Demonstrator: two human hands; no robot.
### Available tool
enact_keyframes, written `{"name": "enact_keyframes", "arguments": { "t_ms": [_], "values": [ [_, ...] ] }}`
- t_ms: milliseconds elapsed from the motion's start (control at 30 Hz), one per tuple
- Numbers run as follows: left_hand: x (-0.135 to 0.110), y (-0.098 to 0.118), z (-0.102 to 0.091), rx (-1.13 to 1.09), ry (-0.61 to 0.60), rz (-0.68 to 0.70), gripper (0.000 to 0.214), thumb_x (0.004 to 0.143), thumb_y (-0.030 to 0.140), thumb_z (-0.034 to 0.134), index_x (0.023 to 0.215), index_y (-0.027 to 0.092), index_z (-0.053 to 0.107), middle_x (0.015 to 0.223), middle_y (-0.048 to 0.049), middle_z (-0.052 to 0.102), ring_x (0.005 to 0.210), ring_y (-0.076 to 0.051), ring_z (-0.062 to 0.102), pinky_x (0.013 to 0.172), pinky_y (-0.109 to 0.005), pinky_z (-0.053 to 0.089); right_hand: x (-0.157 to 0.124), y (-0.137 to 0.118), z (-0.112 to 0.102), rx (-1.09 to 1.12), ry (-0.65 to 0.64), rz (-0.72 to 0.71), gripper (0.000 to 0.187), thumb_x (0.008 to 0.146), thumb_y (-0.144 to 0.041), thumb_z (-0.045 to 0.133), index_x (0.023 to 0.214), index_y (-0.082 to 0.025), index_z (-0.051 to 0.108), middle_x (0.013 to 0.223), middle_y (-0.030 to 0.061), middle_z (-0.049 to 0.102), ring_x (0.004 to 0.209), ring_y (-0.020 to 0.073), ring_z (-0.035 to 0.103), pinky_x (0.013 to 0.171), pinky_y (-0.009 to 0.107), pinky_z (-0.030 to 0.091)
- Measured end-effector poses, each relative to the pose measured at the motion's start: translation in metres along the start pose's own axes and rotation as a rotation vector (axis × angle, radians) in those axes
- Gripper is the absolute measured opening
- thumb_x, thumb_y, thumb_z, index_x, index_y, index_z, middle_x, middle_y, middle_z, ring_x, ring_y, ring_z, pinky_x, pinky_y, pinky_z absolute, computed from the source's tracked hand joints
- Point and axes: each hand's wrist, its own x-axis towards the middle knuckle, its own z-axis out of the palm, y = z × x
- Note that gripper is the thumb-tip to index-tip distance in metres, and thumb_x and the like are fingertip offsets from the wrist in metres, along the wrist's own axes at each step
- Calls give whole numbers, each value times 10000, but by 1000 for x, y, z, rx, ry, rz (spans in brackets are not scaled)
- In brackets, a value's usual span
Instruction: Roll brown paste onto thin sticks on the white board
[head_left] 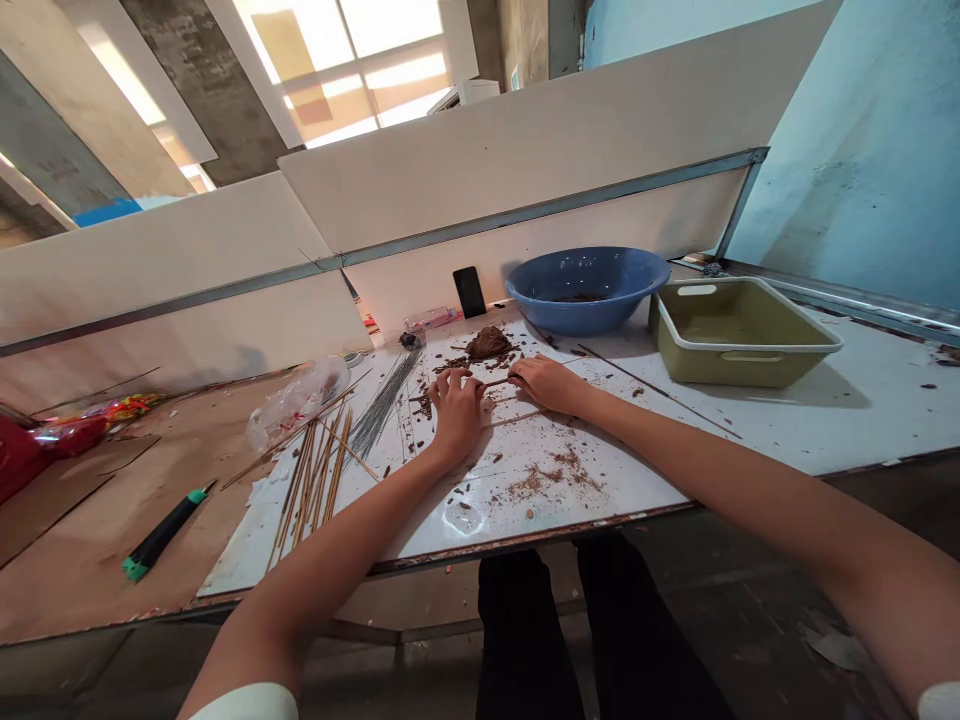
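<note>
My left hand (455, 410) and my right hand (546, 381) lie palm down on a white board (525, 500), fingers pressed onto a thin stick (496, 381) that runs between them. Just beyond the fingertips sits a lump of brown paste (489, 343). Brown crumbs (551, 472) are scattered over the board near my wrists. To the left of my left hand lie a bundle of thin grey sticks (382, 405) and several brown coated sticks (315, 470).
A blue bowl (586, 287) and an olive tray (739, 330) stand at the back right. A black phone (469, 291) leans on the partition. A clear plastic bag (296, 400) and a green-black cutter (166, 532) lie left. A long stick (652, 388) lies right.
</note>
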Motion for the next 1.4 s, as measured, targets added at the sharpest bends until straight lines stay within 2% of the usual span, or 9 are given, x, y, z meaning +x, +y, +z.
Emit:
{"name": "enact_keyframes", "arguments": {
  "t_ms": [200, 467, 633, 833, 933, 1033, 1133, 1300, 1400],
  "values": [
    [-1, 1, -1, -14, 6, -1, 186, 1086, 224, 611, 1159, 258, 780, 1531, -159, 648, 1520, -384, 460, 1244, -600, 356, -2, -2, -4, 23, -1, -7, 102, 1127, -203, 640, 1203, -190, 706, 1213, 140, 819, 1094, 317, 755, 1029, 431, 502],
    [1, 1, -3, -11, -15, -4, 256, 1117, 209, 548, 1086, 249, 799, 1503, -153, 678, 1496, -384, 483, 1228, -608, 359, -1, -1, -3, -39, -17, 7, 186, 1174, -220, 528, 1180, -182, 710, 1191, 164, 827, 1084, 322, 760, 1019, 440, 503],
    [0, 1, -2, -21, -1, -10, 189, 1092, 212, 607, 1139, 255, 785, 1499, -153, 667, 1494, -380, 483, 1230, -587, 366, -3, -2, -5, 6, -7, -1, 114, 1127, -222, 629, 1199, -193, 712, 1208, 144, 821, 1095, 321, 758, 1027, 434, 511],
    [1, 1, 0, -10, -4, -16, 259, 1138, 261, 529, 1116, 249, 788, 1494, -163, 671, 1496, -387, 480, 1230, -605, 360, -3, -1, -3, -28, -19, 13, 217, 1175, -232, 526, 1191, -182, 737, 1186, 156, 826, 1072, 317, 754, 1011, 437, 505],
    [0, 2, 0, -18, 16, -24, 314, 1153, 263, 483, 1263, 253, 777, 1512, -163, 669, 1492, -377, 488, 1245, -585, 354, -3, -1, -5, -40, -26, 6, 240, 1173, -235, 538, 1195, -169, 767, 1177, 158, 818, 1077, 314, 741, 1015, 437, 505],
    [0, 4, -2, -36, 54, -47, 412, 1160, 248, 428, 1488, 248, 679, 1499, -167, 675, 1470, -364, 509, 1261, -560, 347, -3, 1, -7, -74, -47, -8, 254, 1153, -263, 591, 1131, -169, 826, 1152, 171, 802, 1112, 334, 718, 1013, 457, 516],
    [1, 6, -4, -63, 55, -76, 427, 1145, 239, 432, 1514, 238, 646, 1472, -169, 685, 1449, -367, 523, 1257, -550, 352, -5, 5, -9, -135, -73, 7, 273, 1134, -277, 617, 1085, -163, 861, 1175, 197, 797, 1144, 370, 701, 1008, 497, 534],
    [2, 5, -4, -114, 75, -96, 417, 1106, 195, 448, 1467, 211, 657, 1448, -178, 695, 1427, -367, 543, 1251, -549, 374, -6, -3, -2, -141, -61, 36, 321, 1106, -174, 551, 1267, -135, 826, 1264, 216, 809, 1197, 376, 719, 1067, 521, 557],
    [1, 2, -1, -136, 127, -123, 451, 1085, 150, 435, 1488, 208, 630, 1459, -176, 694, 1421, -360, 558, 1245, -547, 398, 1, -18, 13, -65, -11, 89, 440, 1155, -275, 482, 1490, -117, 719, 1468, 236, 763, 1375, 373, 694, 1195, 533, 528]
  ]
}}
